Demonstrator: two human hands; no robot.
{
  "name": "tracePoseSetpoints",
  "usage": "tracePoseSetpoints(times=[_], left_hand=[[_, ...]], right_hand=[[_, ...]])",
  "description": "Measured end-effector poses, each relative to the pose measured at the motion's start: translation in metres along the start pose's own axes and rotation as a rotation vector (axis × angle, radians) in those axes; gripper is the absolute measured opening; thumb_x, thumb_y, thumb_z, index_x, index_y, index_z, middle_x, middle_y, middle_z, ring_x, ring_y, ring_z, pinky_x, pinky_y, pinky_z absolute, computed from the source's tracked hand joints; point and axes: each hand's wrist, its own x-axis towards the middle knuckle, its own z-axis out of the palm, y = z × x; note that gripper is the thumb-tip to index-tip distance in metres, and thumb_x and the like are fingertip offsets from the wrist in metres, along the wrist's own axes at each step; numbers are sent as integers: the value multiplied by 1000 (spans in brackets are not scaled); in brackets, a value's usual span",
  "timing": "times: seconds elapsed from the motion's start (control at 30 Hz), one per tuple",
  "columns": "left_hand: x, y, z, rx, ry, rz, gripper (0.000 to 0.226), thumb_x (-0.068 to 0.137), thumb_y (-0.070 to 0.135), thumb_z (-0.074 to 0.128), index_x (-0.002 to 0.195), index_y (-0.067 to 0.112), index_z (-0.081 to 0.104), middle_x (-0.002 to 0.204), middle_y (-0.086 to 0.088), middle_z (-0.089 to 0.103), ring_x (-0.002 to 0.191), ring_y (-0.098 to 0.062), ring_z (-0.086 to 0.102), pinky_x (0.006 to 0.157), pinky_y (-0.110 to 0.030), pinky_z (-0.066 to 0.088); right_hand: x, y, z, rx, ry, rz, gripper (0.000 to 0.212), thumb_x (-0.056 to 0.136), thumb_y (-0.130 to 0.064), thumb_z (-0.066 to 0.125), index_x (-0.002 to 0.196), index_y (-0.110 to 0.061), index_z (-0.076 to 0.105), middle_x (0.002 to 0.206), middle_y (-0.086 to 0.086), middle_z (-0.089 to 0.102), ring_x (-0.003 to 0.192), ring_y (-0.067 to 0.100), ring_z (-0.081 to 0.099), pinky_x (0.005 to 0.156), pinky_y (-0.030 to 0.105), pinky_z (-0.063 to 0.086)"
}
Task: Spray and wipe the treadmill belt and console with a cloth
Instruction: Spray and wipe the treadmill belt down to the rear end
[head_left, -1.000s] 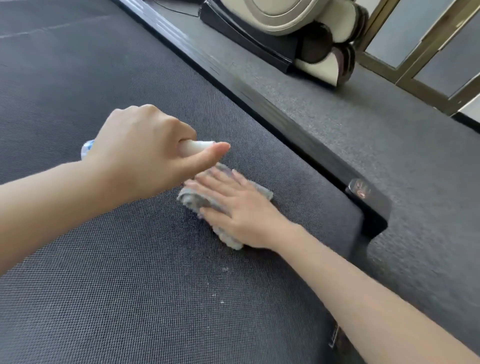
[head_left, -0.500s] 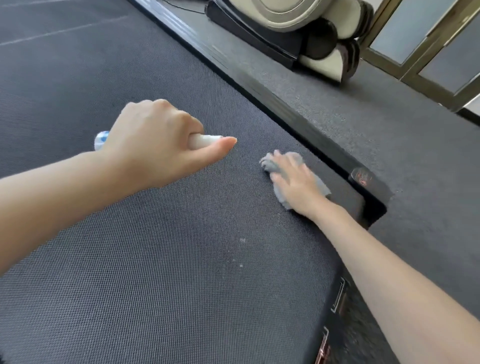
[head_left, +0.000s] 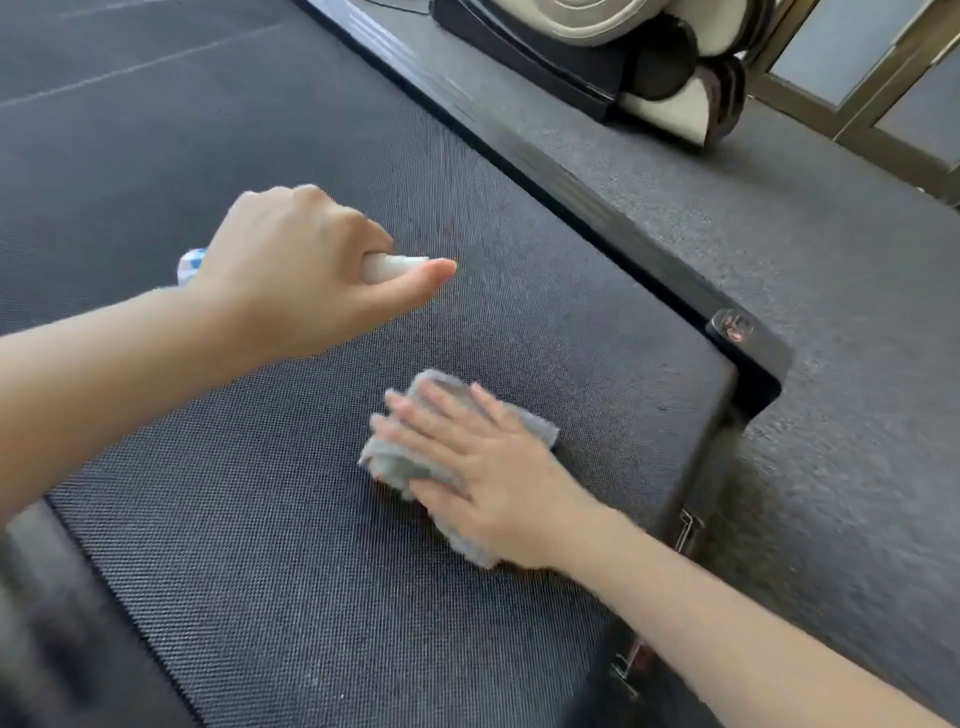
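Both arms reach forward, hands low and apart.
The left hand (head_left: 301, 270) is fisted round a spray bottle (head_left: 396, 267), thumb stretched alongside; the right hand (head_left: 483, 473) lies flat on a cloth (head_left: 395, 464), fingers (head_left: 410, 413) apparently straight and spread, though blurred.

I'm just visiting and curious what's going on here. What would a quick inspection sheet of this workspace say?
Surface: dark woven belt, with a black rail along its right edge.
Job's things: grey cloth lying on the belt; bottle, mostly hidden in the fist.
Clutter: nothing seen.
Hands: left hand grips the bottle over the belt; right hand presses flat on the cloth.
Cables: nothing seen.
Surroundings: grey carpet, what looks like a massage chair, glazed doors.
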Motion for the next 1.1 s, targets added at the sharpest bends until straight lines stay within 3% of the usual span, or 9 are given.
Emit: tracePoseSetpoints(times=[0.17, 0.3, 0.4, 0.6, 0.7, 0.8, 0.93, 1.0, 1.1], left_hand=[[-10, 0, -8, 12, -39, -20, 67, 77, 74, 21, 45, 15, 28, 42, 0, 35, 45, -23, 39, 49, -27, 23], [-14, 4, -20, -1, -15, -18, 65, 76, 73, 20, 45, 16, 28, 43, 0, 35, 44, -19, 38, 48, -26, 20], [-15, 7, -26, -19, 2, -10, 66, 76, 73, 20, 46, 15, 29, 43, -1, 35, 44, -19, 36, 48, -27, 23], [-12, 14, -34, -31, 39, 0, 67, 77, 73, 22, 46, 15, 28, 44, -1, 33, 43, -17, 32, 51, -30, 21], [-14, 17, -31, -38, 17, 27, 67, 78, 74, 22, 47, 16, 29, 44, -1, 34, 43, -17, 33, 50, -30, 21], [-19, 13, -28, -47, 8, 26, 67, 78, 74, 21, 46, 16, 30, 43, 0, 34, 43, -18, 35, 49, -29, 23], [-26, 4, -23, -50, 15, 23, 68, 82, 72, 24, 45, 15, 31, 41, -1, 32, 40, -19, 33, 48, -27, 21], [-30, 0, -21, -48, 2, 10, 68, 82, 72, 25, 46, 14, 32, 42, -1, 33, 41, -19, 34, 49, -28, 21], [-34, -4, -22, -40, -14, -5, 69, 81, 73, 23, 46, 14, 33, 42, -1, 34, 42, -19, 36, 49, -27, 22]], right_hand=[[8, 117, -23, 30, 99, 504, 58, 96, -52, 19, 151, -33, 15, 160, -13, 8, 147, 6, -2, 120, 46, 0], [15, 135, -30, 4, 103, 708, 53, 102, -44, 21, 152, -28, 13, 161, -7, 7, 148, 16, 0, 119, 43, -1], [21, 97, -25, 35, 82, 635, 51, 103, -37, 24, 152, -28, 12, 161, -7, 6, 148, 16, -5, 119, 42, -3], [10, -53, 1, 87, -24, 98, 53, 100, -39, 29, 150, -36, 12, 159, -15, 1, 145, 8, -17, 117, 38, -15], [-8, -100, 14, 39, -78, -110, 54, 100, -41, 30, 150, -37, 11, 159, -16, 2, 146, 9, -16, 118, 43, -9], [-32, -106, 20, -15, -72, -181, 56, 99, -40, 37, 151, -36, 17, 160, -14, 9, 147, 12, -7, 119, 45, -1], [-31, -69, 11, -49, -69, -91, 58, 98, -41, 38, 151, -37, 14, 159, -16, 4, 146, 5, -11, 118, 39, -10], [-20, -25, -2, -13, -9, 131, 55, 97, -46, 31, 149, -39, 13, 159, -18, 2, 144, 1, -14, 118, 38, -12], [-7, 47, -20, 71, 108, 460, 57, 95, -48, 25, 149, -34, 19, 158, -15, 13, 147, 8, 0, 120, 46, -1]])
